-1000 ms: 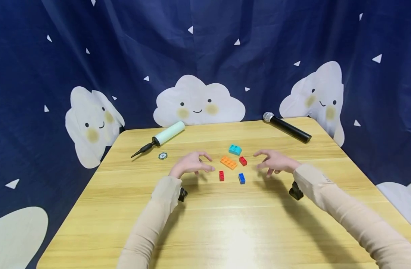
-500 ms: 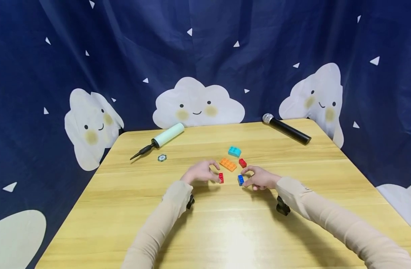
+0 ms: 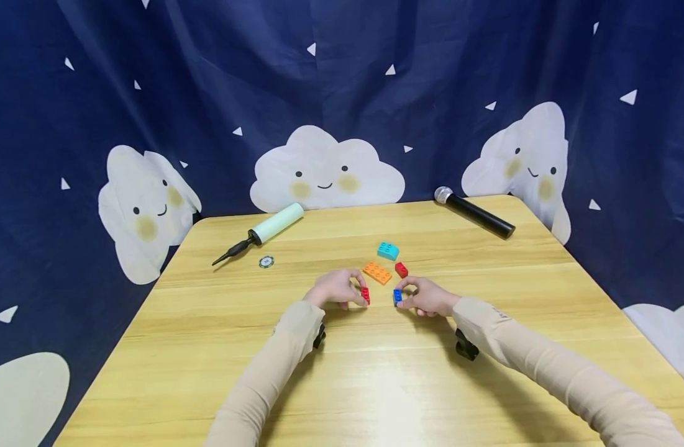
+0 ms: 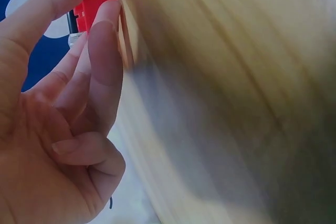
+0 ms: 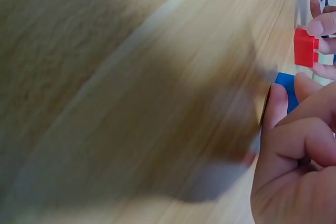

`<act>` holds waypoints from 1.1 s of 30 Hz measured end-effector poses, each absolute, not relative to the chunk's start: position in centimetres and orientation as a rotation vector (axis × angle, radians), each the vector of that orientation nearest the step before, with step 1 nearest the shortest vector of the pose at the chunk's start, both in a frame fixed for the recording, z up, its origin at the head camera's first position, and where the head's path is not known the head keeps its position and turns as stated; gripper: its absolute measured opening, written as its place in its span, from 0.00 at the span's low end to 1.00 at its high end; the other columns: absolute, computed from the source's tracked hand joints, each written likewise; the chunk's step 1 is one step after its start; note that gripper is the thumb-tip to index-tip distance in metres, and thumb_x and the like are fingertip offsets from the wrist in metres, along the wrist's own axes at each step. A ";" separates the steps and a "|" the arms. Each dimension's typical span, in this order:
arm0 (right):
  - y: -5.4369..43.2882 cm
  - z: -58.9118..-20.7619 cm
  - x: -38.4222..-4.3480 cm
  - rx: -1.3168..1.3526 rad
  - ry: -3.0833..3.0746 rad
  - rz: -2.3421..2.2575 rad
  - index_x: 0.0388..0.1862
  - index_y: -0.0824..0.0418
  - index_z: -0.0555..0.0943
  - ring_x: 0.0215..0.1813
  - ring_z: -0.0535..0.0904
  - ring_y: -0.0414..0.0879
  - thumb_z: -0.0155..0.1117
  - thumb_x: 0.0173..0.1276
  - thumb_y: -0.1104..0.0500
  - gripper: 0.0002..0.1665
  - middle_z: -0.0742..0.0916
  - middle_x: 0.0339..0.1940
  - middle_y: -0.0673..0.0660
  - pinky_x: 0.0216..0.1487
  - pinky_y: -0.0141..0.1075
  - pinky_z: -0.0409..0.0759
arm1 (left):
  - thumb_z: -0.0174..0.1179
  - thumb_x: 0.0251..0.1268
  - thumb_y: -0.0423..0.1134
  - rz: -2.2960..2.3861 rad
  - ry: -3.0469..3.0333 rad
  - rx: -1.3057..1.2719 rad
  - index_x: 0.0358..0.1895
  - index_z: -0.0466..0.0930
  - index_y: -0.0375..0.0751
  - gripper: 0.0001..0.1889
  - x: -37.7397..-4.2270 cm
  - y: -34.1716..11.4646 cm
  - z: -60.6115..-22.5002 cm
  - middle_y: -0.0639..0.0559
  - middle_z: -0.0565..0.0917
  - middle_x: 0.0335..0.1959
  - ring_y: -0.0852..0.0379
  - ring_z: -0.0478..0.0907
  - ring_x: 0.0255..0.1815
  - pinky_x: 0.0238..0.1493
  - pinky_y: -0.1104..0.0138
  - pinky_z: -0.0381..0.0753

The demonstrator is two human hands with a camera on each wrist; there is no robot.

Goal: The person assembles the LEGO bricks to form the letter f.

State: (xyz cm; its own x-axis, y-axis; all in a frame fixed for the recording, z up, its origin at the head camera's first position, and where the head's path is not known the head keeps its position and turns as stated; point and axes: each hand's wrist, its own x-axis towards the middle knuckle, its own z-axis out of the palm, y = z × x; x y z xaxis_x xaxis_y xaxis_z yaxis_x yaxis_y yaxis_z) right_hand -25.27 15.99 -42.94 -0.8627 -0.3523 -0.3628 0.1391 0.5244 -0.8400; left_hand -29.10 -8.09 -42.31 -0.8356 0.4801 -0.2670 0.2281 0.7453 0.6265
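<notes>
My left hand (image 3: 338, 288) pinches a small red toy brick (image 3: 366, 295) between thumb and forefinger. In the left wrist view the red brick (image 4: 100, 2) sits between the fingertips, its studs facing left. Across a short gap, my right hand (image 3: 428, 297) pinches a small blue toy brick (image 3: 397, 297) by its ends. The right wrist view shows part of the blue brick (image 5: 287, 90), the rest hidden behind the fingers. Just beyond both hands lie an orange brick (image 3: 378, 273), a second red brick (image 3: 401, 269) and a turquoise brick (image 3: 388, 251) with a sloped side.
A pale green hand pump (image 3: 277, 223) with a black nozzle lies at the back left of the wooden table (image 3: 342, 385). Near it is a round poker chip (image 3: 266, 262). At the back right rests a black microphone (image 3: 478, 214). A dark blue cloud-print curtain (image 3: 353, 93) hangs behind.
Both hands have come down and nearer to the front, the right one also inward to the left. The left now grips the red brick and the right grips the blue one.
</notes>
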 end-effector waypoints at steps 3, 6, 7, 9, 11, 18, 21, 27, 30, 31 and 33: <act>16.0 -42.8 -25.3 -0.182 2.274 -1.310 0.57 0.61 0.70 0.12 0.62 0.35 0.63 0.66 0.62 0.22 0.73 0.16 0.50 0.13 0.26 0.57 | 0.73 0.48 0.45 0.834 2.535 0.543 0.41 0.78 0.51 0.17 -29.1 -8.0 -42.3 0.58 0.87 0.26 0.59 0.78 0.14 0.31 0.67 0.77; 16.0 -42.6 -25.2 -0.190 2.273 -1.316 0.57 0.61 0.70 0.13 0.62 0.36 0.62 0.67 0.61 0.22 0.75 0.19 0.51 0.14 0.26 0.57 | 0.73 0.47 0.45 0.831 2.541 0.556 0.40 0.79 0.51 0.17 -29.1 -7.9 -42.3 0.59 0.87 0.26 0.59 0.79 0.15 0.32 0.67 0.76; 16.0 -42.5 -25.2 -0.194 2.275 -1.320 0.57 0.61 0.70 0.14 0.62 0.36 0.63 0.67 0.61 0.22 0.77 0.21 0.52 0.14 0.26 0.57 | 0.73 0.47 0.45 0.828 2.543 0.564 0.40 0.79 0.51 0.17 -29.1 -7.9 -42.4 0.59 0.87 0.26 0.59 0.79 0.15 0.32 0.67 0.76; 15.9 -42.2 -25.1 -0.217 2.275 -1.336 0.58 0.62 0.69 0.14 0.63 0.37 0.62 0.67 0.61 0.22 0.80 0.26 0.55 0.15 0.27 0.58 | 0.73 0.47 0.47 0.817 2.547 0.580 0.41 0.80 0.52 0.17 -29.0 -7.7 -42.4 0.60 0.88 0.27 0.59 0.80 0.16 0.32 0.67 0.76; 15.6 -41.9 -25.1 -0.237 2.273 -1.350 0.58 0.62 0.69 0.15 0.64 0.37 0.62 0.67 0.60 0.22 0.83 0.30 0.58 0.15 0.27 0.59 | 0.73 0.46 0.49 0.795 2.561 0.592 0.42 0.80 0.53 0.18 -29.0 -7.5 -42.5 0.62 0.87 0.26 0.59 0.81 0.17 0.33 0.67 0.74; 14.3 -41.5 -25.1 -0.325 2.267 -1.356 0.57 0.62 0.70 0.15 0.64 0.39 0.62 0.68 0.61 0.21 0.86 0.39 0.64 0.17 0.28 0.61 | 0.75 0.42 0.52 0.778 2.640 0.552 0.39 0.80 0.56 0.19 -28.9 -7.0 -43.0 0.66 0.86 0.25 0.61 0.81 0.17 0.36 0.66 0.68; 13.7 -41.6 -25.4 -0.342 2.280 -1.354 0.56 0.63 0.70 0.15 0.64 0.39 0.61 0.68 0.63 0.20 0.85 0.38 0.65 0.16 0.28 0.61 | 0.74 0.43 0.52 0.794 2.664 0.553 0.37 0.80 0.56 0.18 -28.9 -7.1 -43.3 0.67 0.87 0.25 0.62 0.80 0.17 0.37 0.66 0.67; 12.9 -42.0 -26.2 -0.353 2.325 -1.345 0.54 0.64 0.72 0.14 0.65 0.38 0.63 0.66 0.64 0.18 0.86 0.36 0.64 0.15 0.27 0.63 | 0.74 0.41 0.57 0.813 2.697 0.581 0.37 0.81 0.58 0.19 -28.8 -7.0 -43.4 0.69 0.87 0.26 0.63 0.79 0.16 0.31 0.67 0.65; 12.6 -42.1 -26.4 -0.362 2.333 -1.324 0.55 0.64 0.72 0.14 0.64 0.38 0.62 0.66 0.64 0.19 0.87 0.37 0.63 0.15 0.27 0.62 | 0.75 0.39 0.58 0.790 2.734 0.584 0.36 0.81 0.60 0.19 -28.9 -6.9 -43.5 0.70 0.86 0.25 0.65 0.79 0.16 0.29 0.68 0.65; 12.5 -42.2 -26.4 -0.359 2.334 -1.319 0.55 0.64 0.73 0.14 0.64 0.38 0.62 0.66 0.65 0.19 0.87 0.37 0.62 0.15 0.28 0.62 | 0.75 0.39 0.58 0.786 2.745 0.587 0.36 0.82 0.60 0.19 -28.9 -6.9 -43.6 0.70 0.86 0.25 0.66 0.78 0.16 0.30 0.69 0.65; 12.4 -42.1 -26.5 -0.372 2.340 -1.304 0.56 0.64 0.73 0.13 0.64 0.38 0.62 0.66 0.65 0.19 0.87 0.36 0.62 0.15 0.28 0.61 | 0.75 0.39 0.57 0.783 2.755 0.598 0.36 0.82 0.60 0.19 -29.0 -7.0 -43.8 0.71 0.86 0.25 0.68 0.78 0.18 0.31 0.69 0.65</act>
State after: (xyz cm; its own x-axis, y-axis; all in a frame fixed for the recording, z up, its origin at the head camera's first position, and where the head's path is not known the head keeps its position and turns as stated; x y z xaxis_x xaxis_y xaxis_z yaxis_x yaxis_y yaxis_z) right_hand -26.47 12.36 -42.13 -0.8700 -0.4309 -0.2396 -0.0228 0.5206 -0.8535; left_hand -29.02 -7.01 -43.76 -0.8941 0.4380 -0.0934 0.3235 0.7759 0.5416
